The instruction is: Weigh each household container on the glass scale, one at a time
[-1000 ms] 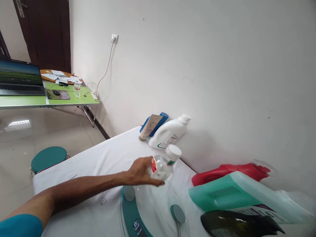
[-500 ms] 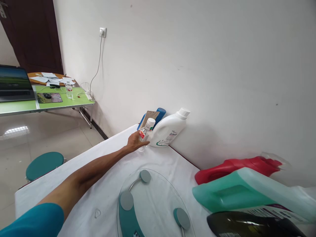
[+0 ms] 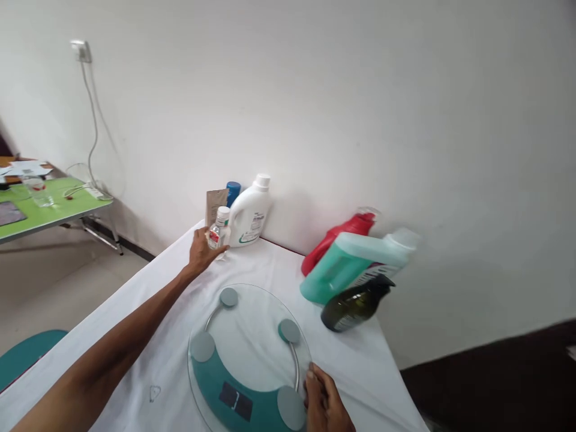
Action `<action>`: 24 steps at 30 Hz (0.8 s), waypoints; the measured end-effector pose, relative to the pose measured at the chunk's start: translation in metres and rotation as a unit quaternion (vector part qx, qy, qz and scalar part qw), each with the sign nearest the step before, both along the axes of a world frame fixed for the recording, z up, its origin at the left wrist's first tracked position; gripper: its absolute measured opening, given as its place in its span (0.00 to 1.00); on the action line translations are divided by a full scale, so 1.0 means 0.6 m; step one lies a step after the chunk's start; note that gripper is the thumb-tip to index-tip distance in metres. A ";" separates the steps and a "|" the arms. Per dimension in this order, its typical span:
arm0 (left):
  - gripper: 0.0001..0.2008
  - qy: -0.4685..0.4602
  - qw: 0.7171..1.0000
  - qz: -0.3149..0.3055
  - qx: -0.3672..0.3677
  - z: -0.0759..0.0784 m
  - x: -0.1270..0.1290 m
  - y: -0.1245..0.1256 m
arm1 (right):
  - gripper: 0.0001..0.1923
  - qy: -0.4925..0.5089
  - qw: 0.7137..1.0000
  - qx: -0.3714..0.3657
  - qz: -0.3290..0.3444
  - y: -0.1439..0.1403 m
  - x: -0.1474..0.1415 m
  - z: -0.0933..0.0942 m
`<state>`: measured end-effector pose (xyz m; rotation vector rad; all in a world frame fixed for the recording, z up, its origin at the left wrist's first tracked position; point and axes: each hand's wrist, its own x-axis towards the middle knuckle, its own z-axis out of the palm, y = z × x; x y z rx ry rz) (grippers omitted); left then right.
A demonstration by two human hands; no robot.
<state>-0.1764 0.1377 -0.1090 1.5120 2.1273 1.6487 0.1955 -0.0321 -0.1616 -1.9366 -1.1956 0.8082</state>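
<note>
My left hand reaches to the far left of the table and is wrapped round a small clear bottle with a white cap and a red label. The bottle stands upright at the front of a group near the wall. Close to me lies a round glass bathroom scale with a teal band, grey discs and a dark display. At the scale's right rim is my right hand, its thumb and fingers pinching the glass edge. Part of that hand is cut off by the frame's bottom.
Behind the clear bottle stand a brown pouch, a blue-capped container and a white jug. To the right are a red bottle, a green jug and a dark spray bottle. A teal stool is at lower left.
The view has swung right, and the table's right side now shows. My right hand has come into view at the scale's rim. My left hand stays on the clear bottle.
</note>
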 end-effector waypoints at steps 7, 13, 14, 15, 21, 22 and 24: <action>0.20 0.064 0.978 -0.129 0.150 0.135 0.128 -0.067 | 0.38 0.019 0.996 0.089 0.018 -0.012 -0.022 0.020; 0.19 -0.020 0.911 -0.411 -0.021 0.157 0.353 -0.069 | 0.35 0.028 0.991 0.132 0.022 -0.012 -0.023 -0.001; 0.21 -0.026 0.903 -0.425 -0.056 0.153 0.388 -0.066 | 0.36 0.029 0.990 0.134 0.021 -0.011 -0.023 -0.006; 0.24 -0.027 0.900 -0.426 -0.087 0.147 0.421 -0.062 | 0.36 0.030 0.990 0.136 0.021 -0.010 -0.023 -0.011; 0.36 -0.007 0.916 -0.365 -0.163 0.109 0.553 -0.028 | 0.40 0.022 0.986 0.167 0.009 -0.010 -0.025 -0.031; 0.35 -0.009 0.922 -0.348 -0.169 0.102 0.564 -0.023 | 0.40 0.021 0.984 0.174 0.008 -0.011 -0.026 -0.030; 0.32 -0.008 0.931 -0.319 -0.177 0.092 0.577 -0.014 | 0.38 0.023 0.983 0.184 0.009 -0.013 -0.026 -0.024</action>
